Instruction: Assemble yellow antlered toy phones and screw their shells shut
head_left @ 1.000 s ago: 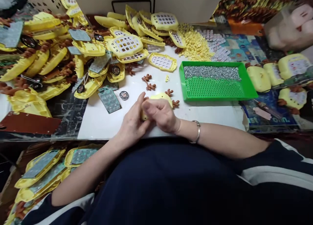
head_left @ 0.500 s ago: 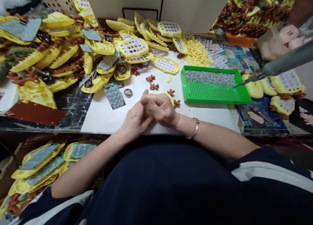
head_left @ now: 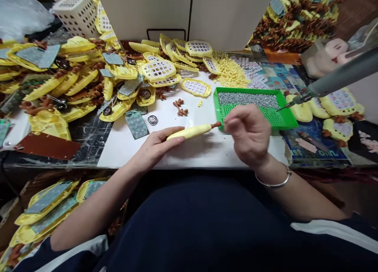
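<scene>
Seen edge-on, a pale yellow plastic toy casing (head_left: 190,133) with a brown antler piece (head_left: 216,125) at its right end is held in my left hand (head_left: 156,146), thumb in front and fingers behind. My right hand (head_left: 249,136) is apart from it, raised before the green tray (head_left: 256,125); its fingers are curled in and slightly blurred, hiding whatever they may hold. Small silvery screws (head_left: 248,99) lie along the tray's far side. A green circuit board (head_left: 136,124) and a round speaker (head_left: 152,120) rest on the white work surface left of the casing.
A hanging grey electric screwdriver (head_left: 330,81) points its bit over the tray's right end. Yellow casings (head_left: 159,69) are heaped at the back and left. Loose brown antlers (head_left: 180,107) lie mid-table, with small yellow pieces (head_left: 233,73) piled behind the tray.
My hands were together around the casing; now they are apart. The right hand has moved right and up towards the tray, while the left keeps the casing, now plainly seen.
</scene>
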`<state>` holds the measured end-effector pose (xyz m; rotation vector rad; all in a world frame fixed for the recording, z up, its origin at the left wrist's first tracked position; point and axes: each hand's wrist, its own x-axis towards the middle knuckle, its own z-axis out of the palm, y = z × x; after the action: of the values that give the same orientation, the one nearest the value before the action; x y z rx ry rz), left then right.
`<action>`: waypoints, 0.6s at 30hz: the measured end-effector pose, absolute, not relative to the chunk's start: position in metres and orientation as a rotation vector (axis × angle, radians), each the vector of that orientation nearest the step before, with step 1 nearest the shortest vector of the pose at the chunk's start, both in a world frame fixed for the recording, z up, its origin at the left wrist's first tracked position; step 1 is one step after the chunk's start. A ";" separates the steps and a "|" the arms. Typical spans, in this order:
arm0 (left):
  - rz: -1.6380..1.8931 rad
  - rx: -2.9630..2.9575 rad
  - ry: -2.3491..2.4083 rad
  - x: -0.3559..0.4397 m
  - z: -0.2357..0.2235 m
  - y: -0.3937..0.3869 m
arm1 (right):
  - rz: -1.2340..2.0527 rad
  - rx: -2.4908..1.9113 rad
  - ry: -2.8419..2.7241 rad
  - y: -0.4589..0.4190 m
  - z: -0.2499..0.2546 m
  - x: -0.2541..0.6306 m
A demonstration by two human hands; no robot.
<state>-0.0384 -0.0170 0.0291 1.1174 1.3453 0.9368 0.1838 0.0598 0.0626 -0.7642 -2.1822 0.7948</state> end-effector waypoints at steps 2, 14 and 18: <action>0.968 1.048 1.272 -0.037 0.026 -0.017 | 0.719 -0.758 -2.234 0.060 0.056 0.184; 0.954 0.970 1.064 -0.036 0.017 -0.020 | 0.852 -0.788 -2.190 0.072 0.035 0.194; 0.851 1.002 1.098 -0.021 0.027 -0.016 | 1.270 -0.849 -2.104 0.078 0.055 0.186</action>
<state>-0.0212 -0.0158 0.0267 1.0023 1.0982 0.8508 0.1856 0.0783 0.0545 -0.8485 -2.1036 1.2697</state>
